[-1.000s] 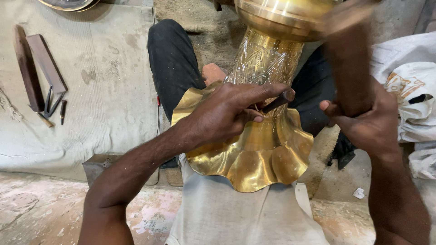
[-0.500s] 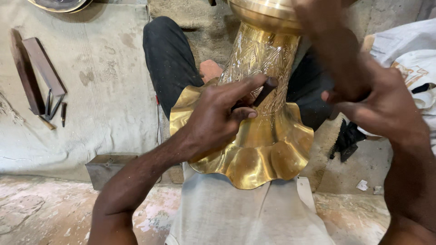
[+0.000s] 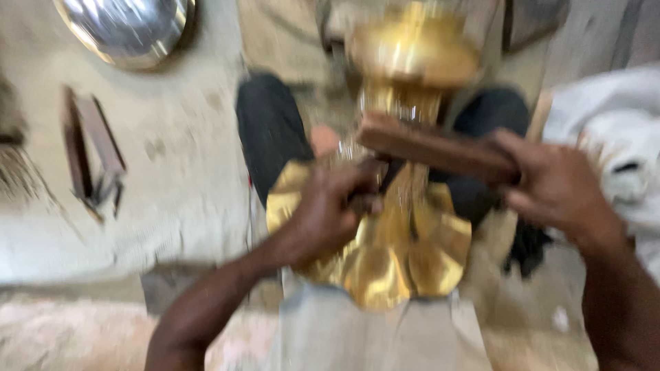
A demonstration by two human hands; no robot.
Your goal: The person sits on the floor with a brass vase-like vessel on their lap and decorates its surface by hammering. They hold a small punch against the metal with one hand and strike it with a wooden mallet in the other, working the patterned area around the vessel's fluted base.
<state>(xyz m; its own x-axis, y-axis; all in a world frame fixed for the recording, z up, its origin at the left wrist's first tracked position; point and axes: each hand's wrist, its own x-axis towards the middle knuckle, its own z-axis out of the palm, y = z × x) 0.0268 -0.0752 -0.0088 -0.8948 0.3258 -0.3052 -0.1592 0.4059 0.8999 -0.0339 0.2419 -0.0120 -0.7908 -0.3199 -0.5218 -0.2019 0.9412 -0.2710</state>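
Resting across the person's lap, the big gold vase [image 3: 405,227] lies with its long shape running from near the body out toward the knees: the wavy, flared end is close to the belly and the round, fat end points away, up in the picture. The left hand [image 3: 330,213] sits on the wavy end, just where the thin neck starts. Its fingers curl tight around a small dark tool [image 3: 361,203], and the tip seems to touch the neck, though the blur makes that hard to see. The right hand [image 3: 557,189] is off to the side, a bit farther from the vase. It grips one end of a brown wooden block [image 3: 433,148], which lies almost crosswise above the neck, right over the small tool. So the block is above, the tool is under it, and the vase is under both. The left hand is the nearer one to the vase. The vase looks shiny and yellow, with a bumpy pattern on its neck. A shiny metal bowl [image 3: 127,27] and some dark flat tools [image 3: 93,154] lie on the grey floor, well apart on the left.
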